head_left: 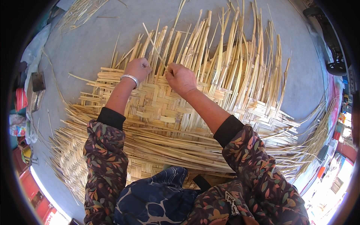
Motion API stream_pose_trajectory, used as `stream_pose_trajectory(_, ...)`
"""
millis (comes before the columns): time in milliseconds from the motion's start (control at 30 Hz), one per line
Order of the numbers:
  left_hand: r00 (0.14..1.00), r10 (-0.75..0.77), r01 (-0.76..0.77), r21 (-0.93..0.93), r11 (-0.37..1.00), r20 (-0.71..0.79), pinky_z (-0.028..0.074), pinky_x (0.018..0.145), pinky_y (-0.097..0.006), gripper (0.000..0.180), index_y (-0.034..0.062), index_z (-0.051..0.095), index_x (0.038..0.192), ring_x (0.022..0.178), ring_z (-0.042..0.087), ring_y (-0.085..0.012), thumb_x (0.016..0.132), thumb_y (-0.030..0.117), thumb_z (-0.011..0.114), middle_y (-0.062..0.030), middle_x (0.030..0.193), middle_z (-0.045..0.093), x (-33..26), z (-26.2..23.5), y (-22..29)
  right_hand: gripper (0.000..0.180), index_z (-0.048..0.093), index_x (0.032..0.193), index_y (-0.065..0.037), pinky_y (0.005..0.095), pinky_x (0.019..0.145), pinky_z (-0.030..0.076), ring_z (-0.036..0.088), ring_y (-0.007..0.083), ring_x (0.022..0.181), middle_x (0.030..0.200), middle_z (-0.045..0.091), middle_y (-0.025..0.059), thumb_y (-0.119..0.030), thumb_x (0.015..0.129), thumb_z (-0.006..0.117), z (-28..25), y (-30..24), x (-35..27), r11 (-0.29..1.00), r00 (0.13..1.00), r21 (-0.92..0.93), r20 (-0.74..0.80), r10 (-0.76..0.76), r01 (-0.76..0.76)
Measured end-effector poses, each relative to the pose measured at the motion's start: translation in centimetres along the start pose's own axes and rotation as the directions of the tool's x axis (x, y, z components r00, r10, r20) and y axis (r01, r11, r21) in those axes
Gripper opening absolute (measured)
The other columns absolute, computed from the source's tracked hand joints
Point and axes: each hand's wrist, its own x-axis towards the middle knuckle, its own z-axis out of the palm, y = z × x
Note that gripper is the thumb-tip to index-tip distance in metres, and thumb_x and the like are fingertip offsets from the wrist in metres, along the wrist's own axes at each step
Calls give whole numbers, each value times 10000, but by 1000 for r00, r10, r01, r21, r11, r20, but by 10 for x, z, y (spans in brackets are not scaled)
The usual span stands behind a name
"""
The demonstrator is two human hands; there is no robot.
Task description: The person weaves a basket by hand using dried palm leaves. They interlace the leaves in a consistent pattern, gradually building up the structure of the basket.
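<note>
A woven mat of flat, split reed strips [161, 99] lies in front of me, with its loose strip ends pointing away from me. My right hand [182, 79] is closed in a pinch at the mat's far side. A thin pale reed strip [153, 43] slants up and left from its fingertips. To the left, my left hand [138, 70], with a silver bangle on the wrist, is curled closed just over the strip ends. Whatever its fingers hold is hidden. A small gap separates the two hands.
Long loose reed strips [176, 144] lie across the near part of the weave. A denser woven section [71, 159] spreads at the lower left. More loose reeds [80, 13] lie on the grey floor [93, 41] at the far left. A dark wheeled object [335, 67] stands at the right.
</note>
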Motion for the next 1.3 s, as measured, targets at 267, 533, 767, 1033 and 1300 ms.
stream_pose_trajectory(267, 987, 12, -9, 20, 1000, -162, 484, 641, -337, 145, 35, 605, 831, 667, 610, -242, 778, 157, 664, -119, 736, 631, 3, 15, -2, 141, 565, 854, -92, 422, 724, 480, 599, 319, 814, 881, 599, 129, -224, 816, 535, -3, 1, 1, 1000, 999, -2, 30, 14, -14)
stream_pose_trajectory(533, 981, 191, -191, -161, 968, -19, 479, 610, -292, 136, 17, 579, 894, 660, 595, -167, 797, 88, 643, -81, 744, 622, 5, 2, -5, 143, 570, 858, -95, 420, 722, 483, 603, 316, 817, 882, 608, 133, -228, 819, 537, -3, 0, 2, 1000, 999, 0, 33, 32, -32)
stream_pose_trajectory(767, 930, 66, 136, -507, 851, 361, 469, 603, -244, 126, 23, 554, 880, 698, 571, -90, 817, 93, 637, -34, 761, 593, 12, -13, 9, 144, 578, 850, -97, 423, 707, 487, 611, 316, 797, 843, 621, 132, -232, 807, 548, -5, 5, 2, 1000, 1000, 20, 16, 18, -18)
stream_pose_trajectory(1033, 989, 26, -60, 229, 972, 148, 472, 660, -292, 438, -24, 577, 953, 761, 610, -199, 686, 272, 758, -127, 842, 625, 20, 8, 33, 148, 578, 811, -78, 427, 684, 480, 607, 334, 769, 801, 626, 156, -224, 789, 563, -8, 2, 1, 995, 1000, 99, -1, 25, -25)
stream_pose_trajectory(1300, 907, -202, 206, 28, 978, 369, 475, 780, -349, 590, -90, 608, 987, 850, 625, -307, 631, 349, 776, -224, 946, 635, 23, -1, 48, 155, 567, 787, -68, 433, 671, 477, 600, 348, 734, 742, 622, 165, -223, 779, 566, -10, 1, 4, 986, 996, 141, -2, 86, -84)
